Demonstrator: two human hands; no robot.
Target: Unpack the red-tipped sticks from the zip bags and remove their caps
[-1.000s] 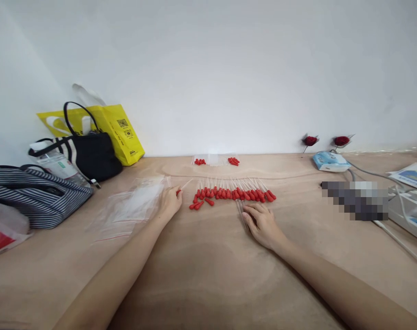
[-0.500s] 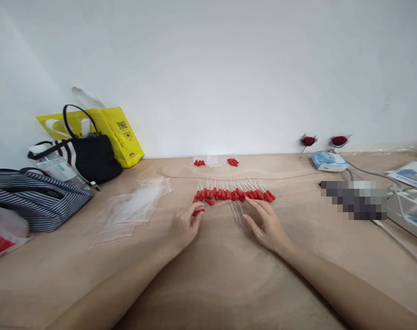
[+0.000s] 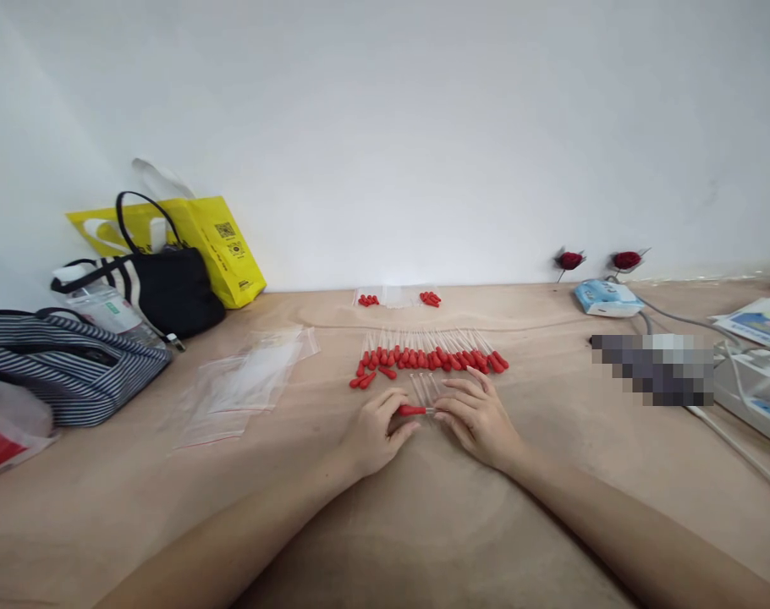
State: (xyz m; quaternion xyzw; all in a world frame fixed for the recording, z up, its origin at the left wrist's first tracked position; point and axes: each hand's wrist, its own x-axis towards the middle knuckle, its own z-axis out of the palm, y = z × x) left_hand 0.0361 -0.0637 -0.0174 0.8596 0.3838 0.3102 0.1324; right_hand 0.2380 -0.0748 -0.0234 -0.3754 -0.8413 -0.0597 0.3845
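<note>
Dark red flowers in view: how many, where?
2. One flower is left of and behind the blue packet; the other flower is behind its right end. No others visible.

A bulb (image 3: 413, 410) is sitting in the left fingers (image 3: 390, 397), pointing right towards a tube (image 3: 430, 411) in the right fingers (image 3: 459, 399). Between them, loose tubes (image 3: 421, 389) are extending away over the worktop (image 3: 385, 533). Loose bulbs (image 3: 367, 380) are resting just beyond the left fingers, and behind these a row of droppers (image 3: 421, 359) is spreading sideways. Farther behind, near the wall (image 3: 398, 144), two clusters of bulbs (image 3: 431, 299) are lying at the ends of a plastic bag (image 3: 398, 296). Left of the left fingers, zip bags (image 3: 249, 381) are overlapping; farther left, a handbag (image 3: 185, 292) is standing before a carrier bag (image 3: 233, 262). Well right of the right fingers, a packet (image 3: 607, 298) is lying before two flowers (image 3: 627, 260).
</note>
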